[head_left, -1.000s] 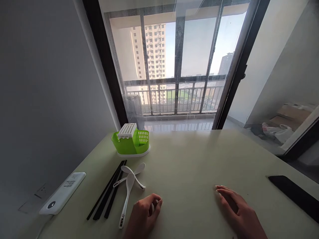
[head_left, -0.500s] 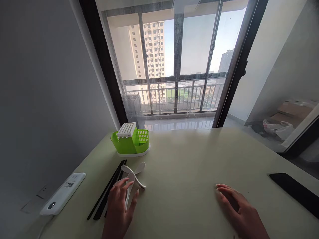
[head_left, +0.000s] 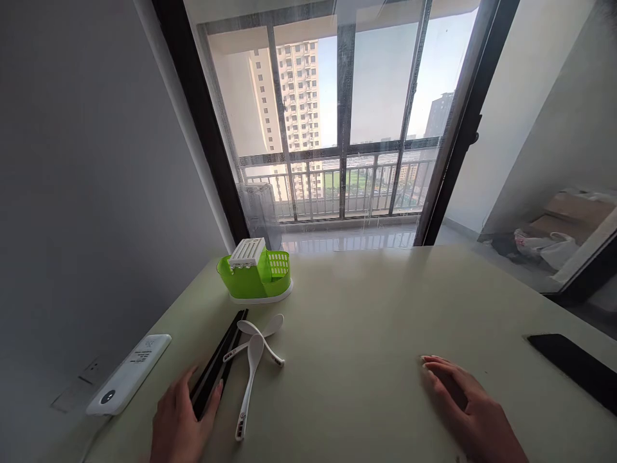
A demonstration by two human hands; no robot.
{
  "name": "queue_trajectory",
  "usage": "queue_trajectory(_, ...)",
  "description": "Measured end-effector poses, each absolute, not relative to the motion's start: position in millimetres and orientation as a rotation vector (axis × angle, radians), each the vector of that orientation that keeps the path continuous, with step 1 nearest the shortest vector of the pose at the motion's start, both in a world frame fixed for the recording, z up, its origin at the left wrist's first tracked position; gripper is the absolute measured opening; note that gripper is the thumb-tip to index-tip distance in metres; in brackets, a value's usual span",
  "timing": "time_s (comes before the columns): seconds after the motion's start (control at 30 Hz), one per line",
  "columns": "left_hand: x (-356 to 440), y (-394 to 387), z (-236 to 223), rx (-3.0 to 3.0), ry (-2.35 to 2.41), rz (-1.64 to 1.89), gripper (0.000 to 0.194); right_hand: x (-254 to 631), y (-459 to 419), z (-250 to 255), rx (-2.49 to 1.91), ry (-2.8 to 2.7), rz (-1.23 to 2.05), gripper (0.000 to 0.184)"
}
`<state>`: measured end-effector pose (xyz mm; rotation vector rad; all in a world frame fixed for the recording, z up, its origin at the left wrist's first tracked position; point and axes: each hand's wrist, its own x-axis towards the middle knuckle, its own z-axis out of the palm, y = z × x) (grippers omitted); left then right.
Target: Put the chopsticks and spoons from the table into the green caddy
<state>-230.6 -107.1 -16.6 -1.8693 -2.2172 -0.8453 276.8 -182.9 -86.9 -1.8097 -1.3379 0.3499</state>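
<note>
Straddling slim black chopsticks point(head_left: 218, 362): left hand point(head_left: 177, 421), half open, grip unclear. Right hand point(head_left: 475, 408), loosely curved, empty, on smooth worktop point(head_left: 357, 360).

Matt black chopsticks point(head_left: 219, 360), glossy white spoons point(head_left: 250, 379), green plastic caddy point(head_left: 250, 280)

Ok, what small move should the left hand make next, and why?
The left hand should probably close gently: it is open around the near ends of the black chopsticks, fingers on one side, thumb on the other.
</note>
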Motion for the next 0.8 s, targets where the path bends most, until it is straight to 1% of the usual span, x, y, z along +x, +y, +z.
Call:
queue_trajectory(0.1,-232.8,-107.8,-15.2,-1.845,-2.338,-0.845,0.077,277.1,-182.2,-86.4,-1.796,-1.331,0.345,0.038)
queue_trajectory(0.27,-230.6,-109.2,-6.4,-1.854,-2.380,-0.835,0.082,278.7,-182.7,-87.7,-1.809,-1.331,0.379,0.038)
queue_trajectory(0.37,-230.3,-110.2,-0.5,-1.865,-2.410,-0.780,0.082,278.8,-182.7,-88.9,-1.797,-1.327,0.389,0.038)
queue_trajectory(0.6,-238.3,-105.4,8.3,-1.929,-2.445,-0.685,0.063,278.5,-183.3,-87.0,-1.799,-1.326,0.403,0.037)
queue_trajectory(0.8,-242.9,-89.4,20.2,-1.970,-2.473,-0.408,0.047,280.0,-183.7,-87.0,-1.794,-1.327,0.408,0.037)
